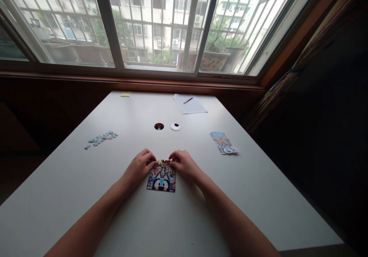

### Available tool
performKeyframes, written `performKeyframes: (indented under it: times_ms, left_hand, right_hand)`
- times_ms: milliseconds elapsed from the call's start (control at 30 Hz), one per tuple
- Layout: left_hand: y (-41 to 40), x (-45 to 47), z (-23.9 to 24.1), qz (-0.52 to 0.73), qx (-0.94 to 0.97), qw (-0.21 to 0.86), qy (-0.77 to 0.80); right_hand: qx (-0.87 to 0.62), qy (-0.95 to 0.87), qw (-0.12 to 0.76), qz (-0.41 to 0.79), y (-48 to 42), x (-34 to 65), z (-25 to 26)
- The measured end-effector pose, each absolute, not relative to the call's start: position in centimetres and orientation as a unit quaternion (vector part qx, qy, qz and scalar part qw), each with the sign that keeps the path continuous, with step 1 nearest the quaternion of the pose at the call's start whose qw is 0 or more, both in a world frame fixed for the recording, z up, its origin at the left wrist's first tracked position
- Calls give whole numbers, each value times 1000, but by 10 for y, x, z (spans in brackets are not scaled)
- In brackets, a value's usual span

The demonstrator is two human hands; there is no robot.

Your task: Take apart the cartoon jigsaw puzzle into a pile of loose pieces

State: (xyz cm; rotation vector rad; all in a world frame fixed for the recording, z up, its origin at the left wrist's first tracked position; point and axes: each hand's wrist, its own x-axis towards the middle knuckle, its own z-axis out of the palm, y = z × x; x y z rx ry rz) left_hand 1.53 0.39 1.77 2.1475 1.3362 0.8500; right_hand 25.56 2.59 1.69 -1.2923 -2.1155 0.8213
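Because its upper edge looks ragged, puzzle [161,181], on mid-bench [161,218], seems steadied by left hand [143,163] at eleven o'clock, right hand [185,165] at one; fingers curled, grip unclear; loose pieces [107,136] at ten.

Beyond the right hand [186,165], a white ring [173,128] lies beside a hole [159,126] in the table [258,195]; farther, a pen [188,100] on paper [193,108]. Well ahead of the left hand [140,164] sits a yellow note [125,94]; beyond both hands, a barred window [161,27]. A curtain [310,51] hangs to their right.
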Motion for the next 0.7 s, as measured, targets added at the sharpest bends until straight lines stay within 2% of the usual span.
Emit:
performKeyframes:
  times_ms: [400,700]
  left_hand:
    - [8,16,6,257,824,140,486]
    - [5,16,7,247,829,138,483]
  right_hand:
    - [-495,-783,269,262,22,252,11]
    - [-491,-786,282,247,21,252,8]
